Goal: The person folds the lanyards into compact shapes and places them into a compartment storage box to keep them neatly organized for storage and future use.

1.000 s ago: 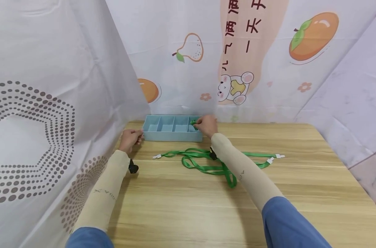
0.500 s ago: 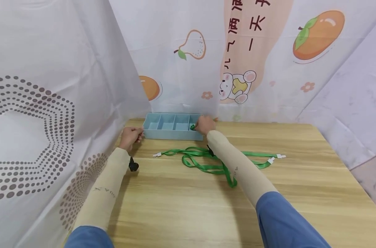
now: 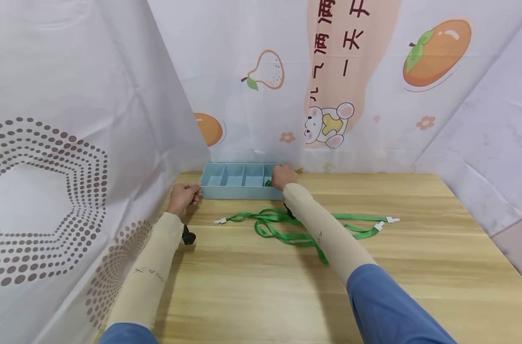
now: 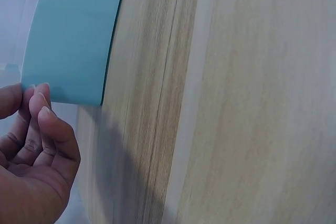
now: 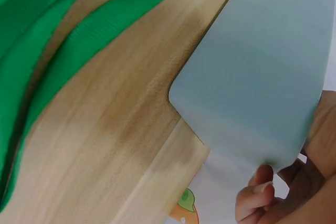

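Observation:
A light-blue box [image 3: 239,193] with several compartments stands at the back of the table. At its left end my left hand [image 3: 184,198] pinches the corner with thumb and fingertips; the left wrist view shows this hand [image 4: 39,145] at the corner. My right hand [image 3: 284,177] reaches over the right-most compartment, where a small green bundle [image 3: 268,183] shows beside the fingers. In the right wrist view the right hand [image 5: 294,182] has curled fingers against the box's end wall, with another part reaching behind it; that grip is hidden. Green lanyards [image 3: 282,234] lie loosely in front.
White clips [image 3: 220,221] end the lanyards on the wooden table [image 3: 261,296]. A patterned white curtain [image 3: 252,114] hangs right behind the box, and another sheet [image 3: 71,191] hangs along the left side. My right forearm passes over the lanyards.
My right hand has lowered into the right-most compartment; the green bundle it pinched earlier is now mostly hidden beside it. The left hand has stayed at the box's left corner.

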`<state>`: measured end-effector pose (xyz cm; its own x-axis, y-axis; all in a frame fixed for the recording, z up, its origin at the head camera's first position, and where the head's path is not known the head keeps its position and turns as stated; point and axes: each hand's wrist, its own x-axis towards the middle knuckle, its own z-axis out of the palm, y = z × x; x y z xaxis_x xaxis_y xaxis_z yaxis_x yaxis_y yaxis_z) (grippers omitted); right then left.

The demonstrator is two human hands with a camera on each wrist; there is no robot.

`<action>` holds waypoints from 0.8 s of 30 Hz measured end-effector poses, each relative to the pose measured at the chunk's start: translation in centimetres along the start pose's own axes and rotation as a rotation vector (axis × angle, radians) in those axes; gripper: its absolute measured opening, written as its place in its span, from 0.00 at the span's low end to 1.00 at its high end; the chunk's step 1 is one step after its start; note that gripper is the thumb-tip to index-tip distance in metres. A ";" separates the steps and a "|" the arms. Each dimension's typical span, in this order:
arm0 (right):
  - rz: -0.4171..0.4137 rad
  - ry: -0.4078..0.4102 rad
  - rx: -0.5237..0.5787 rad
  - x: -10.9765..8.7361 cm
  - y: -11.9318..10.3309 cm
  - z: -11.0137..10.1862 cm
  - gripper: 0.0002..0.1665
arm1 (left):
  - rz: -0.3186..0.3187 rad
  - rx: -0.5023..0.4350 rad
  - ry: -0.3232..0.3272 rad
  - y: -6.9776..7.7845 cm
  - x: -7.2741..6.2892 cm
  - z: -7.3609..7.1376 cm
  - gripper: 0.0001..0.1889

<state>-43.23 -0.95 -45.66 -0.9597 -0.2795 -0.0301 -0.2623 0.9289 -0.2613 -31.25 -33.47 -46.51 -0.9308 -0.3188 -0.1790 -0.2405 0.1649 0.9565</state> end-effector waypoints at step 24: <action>-0.185 0.060 0.119 -2.0 1.1 -1.2 0.19 | 0.009 0.033 0.000 -0.3 0.3 -0.1 0.21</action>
<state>-41.67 0.91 -44.76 -0.9015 -0.4243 0.0853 -0.4241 0.8269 -0.3693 -31.45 -33.68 -46.84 -0.9331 -0.3167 -0.1704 -0.2407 0.1982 0.9501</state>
